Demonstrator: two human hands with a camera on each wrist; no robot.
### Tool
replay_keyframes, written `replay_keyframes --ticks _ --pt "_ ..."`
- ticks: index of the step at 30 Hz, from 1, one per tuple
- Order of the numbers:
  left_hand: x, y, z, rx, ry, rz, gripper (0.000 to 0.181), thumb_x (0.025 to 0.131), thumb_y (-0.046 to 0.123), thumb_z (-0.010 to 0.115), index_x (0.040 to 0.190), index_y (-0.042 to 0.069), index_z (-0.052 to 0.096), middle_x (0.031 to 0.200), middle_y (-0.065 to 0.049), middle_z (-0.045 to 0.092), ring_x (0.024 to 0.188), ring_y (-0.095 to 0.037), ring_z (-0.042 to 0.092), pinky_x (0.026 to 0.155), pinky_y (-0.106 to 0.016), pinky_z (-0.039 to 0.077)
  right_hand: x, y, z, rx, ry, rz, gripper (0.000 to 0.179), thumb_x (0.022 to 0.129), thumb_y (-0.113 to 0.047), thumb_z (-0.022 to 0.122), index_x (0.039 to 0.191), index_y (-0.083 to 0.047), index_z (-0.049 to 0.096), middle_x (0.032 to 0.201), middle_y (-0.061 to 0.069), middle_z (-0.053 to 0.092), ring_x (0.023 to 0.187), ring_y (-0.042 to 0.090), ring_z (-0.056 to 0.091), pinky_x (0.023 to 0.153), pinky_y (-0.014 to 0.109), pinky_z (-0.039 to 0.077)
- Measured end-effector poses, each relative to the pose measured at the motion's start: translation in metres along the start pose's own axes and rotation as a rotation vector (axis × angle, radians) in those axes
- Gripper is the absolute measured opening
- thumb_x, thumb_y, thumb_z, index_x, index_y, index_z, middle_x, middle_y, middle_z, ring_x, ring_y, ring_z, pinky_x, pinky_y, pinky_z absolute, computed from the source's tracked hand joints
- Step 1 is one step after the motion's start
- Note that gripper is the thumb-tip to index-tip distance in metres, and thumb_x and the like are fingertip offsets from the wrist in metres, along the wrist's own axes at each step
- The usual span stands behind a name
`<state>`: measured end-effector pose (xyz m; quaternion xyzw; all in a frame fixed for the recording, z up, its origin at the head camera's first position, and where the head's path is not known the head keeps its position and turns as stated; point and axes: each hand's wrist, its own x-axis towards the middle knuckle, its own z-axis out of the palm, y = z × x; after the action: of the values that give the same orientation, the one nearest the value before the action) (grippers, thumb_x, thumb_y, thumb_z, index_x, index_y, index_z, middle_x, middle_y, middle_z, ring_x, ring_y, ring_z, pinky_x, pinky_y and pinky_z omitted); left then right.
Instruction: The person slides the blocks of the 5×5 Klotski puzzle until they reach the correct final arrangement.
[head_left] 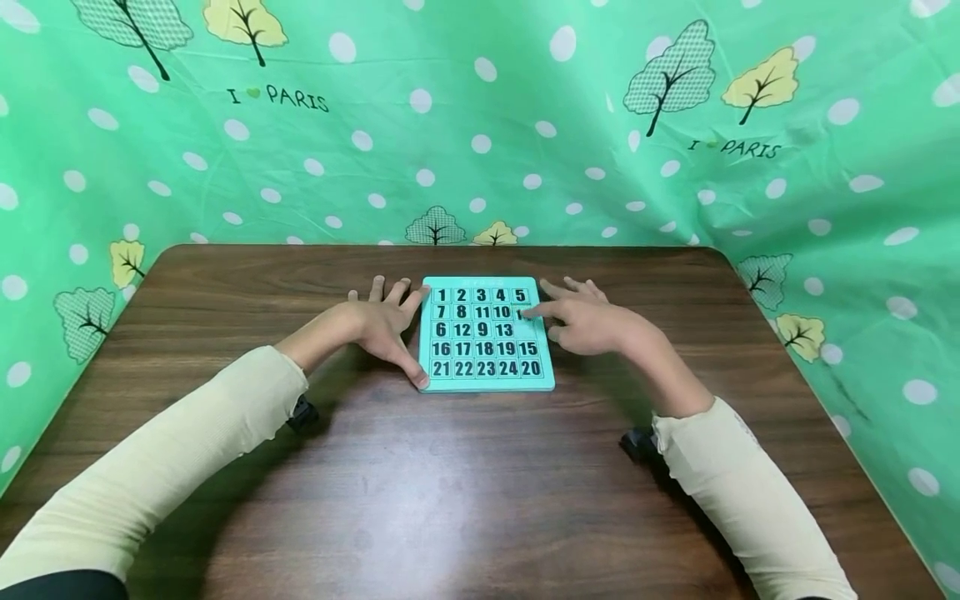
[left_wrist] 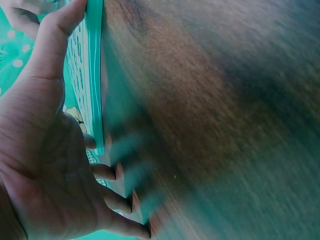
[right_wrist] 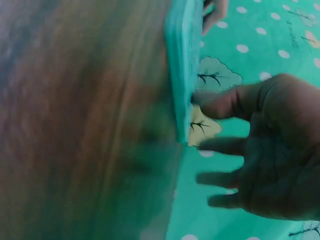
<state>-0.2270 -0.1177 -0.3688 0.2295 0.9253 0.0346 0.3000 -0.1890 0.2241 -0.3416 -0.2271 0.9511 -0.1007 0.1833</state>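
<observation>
green cloth (head_left: 480, 108) w/ white dots, trees & "paris" print runs from l., behind & down r. of table (head_left: 450, 533): dark brown wood grain, rounded far corners, pale glare nr middle. l. hand (head_left: 378, 323): fingers spread apart, thumb & index touching puzzle's l. edge. puzzle (head_left: 483, 331), turquoise w/ black nos., lies flat nr table's far edge, abt centre. r. hand (head_left: 592, 323): fingers apart, index on a r.-col. tile (head_left: 518, 317), 2nd row.

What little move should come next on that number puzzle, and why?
I'd guess the right hand should slide the tile at its index fingertip down one row: the space below, beside the 13, looks vacant, and the left hand touches the edge of the puzzle.
</observation>
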Motion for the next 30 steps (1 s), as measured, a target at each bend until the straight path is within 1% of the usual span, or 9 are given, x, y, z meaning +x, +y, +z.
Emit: replay_keyframes --ticks 1,3,6,8,10,17,21,24,30 --pt "0.004 -0.003 0.003 0.002 0.007 0.004 0.170 0.064 0.099 0.084 0.181 0.029 -0.018 0.190 -0.021 -0.016 0.170 -0.063 -0.018 0.130 -0.090 0.002 -0.001 0.000 -0.001 0.003 -0.008 -0.006 0.049 0.111 -0.009 0.050 0.152 -0.019 0.074 0.186 0.027 0.022 0.171 0.064 0.012 0.135 0.084 0.006" --pt "0.004 -0.002 0.003 -0.003 0.006 0.004 0.172 0.062 0.101 0.084 0.182 0.029 -0.017 0.190 -0.020 -0.015 0.170 -0.062 -0.018 0.130 -0.090 0.002 0.000 -0.001 -0.002 0.013 -0.005 -0.029 0.046 0.110 -0.008 0.052 0.145 -0.019 0.079 0.185 0.027 0.025 0.171 0.064 0.013 0.134 0.084 0.006" --pt "0.005 -0.003 0.004 0.004 0.008 -0.003 0.170 0.064 0.098 0.085 0.182 0.028 -0.017 0.190 -0.020 -0.016 0.170 -0.063 -0.018 0.130 -0.090 0.002 0.009 -0.006 0.001 0.002 0.016 -0.054 0.048 0.110 -0.009 0.052 0.149 -0.024 0.077 0.187 0.024 0.022 0.172 0.062 0.013 0.135 0.083 0.007" --pt "-0.004 0.002 -0.001 0.003 -0.005 -0.011 0.166 0.070 0.091 0.088 0.182 0.025 -0.014 0.190 -0.021 -0.014 0.171 -0.061 -0.017 0.132 -0.088 0.003 0.016 -0.008 0.004 -0.009 0.021 -0.055 0.053 0.109 -0.010 0.052 0.156 -0.027 0.071 0.188 0.024 0.019 0.172 0.061 0.013 0.136 0.081 0.007" --pt "-0.003 0.001 0.000 0.006 -0.004 -0.010 0.164 0.072 0.089 0.088 0.182 0.024 -0.014 0.190 -0.022 -0.014 0.171 -0.062 -0.016 0.131 -0.088 0.003 0.019 -0.007 0.005 -0.008 0.008 -0.039 0.057 0.109 -0.009 0.051 0.160 -0.030 0.067 0.189 0.023 0.016 0.173 0.061 0.012 0.137 0.080 0.005" --pt "-0.004 0.003 -0.003 0.010 -0.001 -0.016 0.166 0.070 0.090 0.088 0.182 0.026 -0.016 0.190 -0.020 -0.016 0.171 -0.060 -0.019 0.131 -0.088 0.001 0.012 0.006 -0.005 -0.014 0.030 0.026 0.049 0.111 -0.011 0.050 0.151 -0.026 0.075 0.187 0.027 0.019 0.171 0.064 0.012 0.135 0.083 0.003" --pt "-0.003 0.002 -0.003 0.017 0.003 -0.014 0.165 0.070 0.091 0.088 0.182 0.026 -0.015 0.190 -0.021 -0.015 0.171 -0.061 -0.018 0.131 -0.088 0.002 0.023 -0.004 -0.002 -0.003 0.031 -0.042 0.053 0.110 -0.013 0.053 0.159 -0.027 0.068 0.189 0.026 0.016 0.172 0.062 0.012 0.136 0.082 0.005" --pt "-0.003 0.001 -0.002 0.020 0.002 -0.013 0.165 0.071 0.091 0.087 0.182 0.026 -0.016 0.190 -0.021 -0.015 0.171 -0.061 -0.017 0.132 -0.088 0.002 0.032 -0.015 0.002 -0.004 -0.008 -0.082 0.057 0.110 -0.015 0.053 0.164 -0.031 0.062 0.190 0.023 0.013 0.173 0.061 0.009 0.137 0.080 0.004" --pt "-0.004 0.001 -0.001 0.013 0.002 -0.011 0.164 0.071 0.091 0.087 0.182 0.026 -0.016 0.190 -0.020 -0.016 0.171 -0.060 -0.018 0.132 -0.088 0.002 0.025 -0.011 0.000 -0.027 -0.016 0.001 0.056 0.110 -0.009 0.050 0.158 -0.032 0.068 0.189 0.022 0.016 0.174 0.060 0.008 0.138 0.078 0.001"
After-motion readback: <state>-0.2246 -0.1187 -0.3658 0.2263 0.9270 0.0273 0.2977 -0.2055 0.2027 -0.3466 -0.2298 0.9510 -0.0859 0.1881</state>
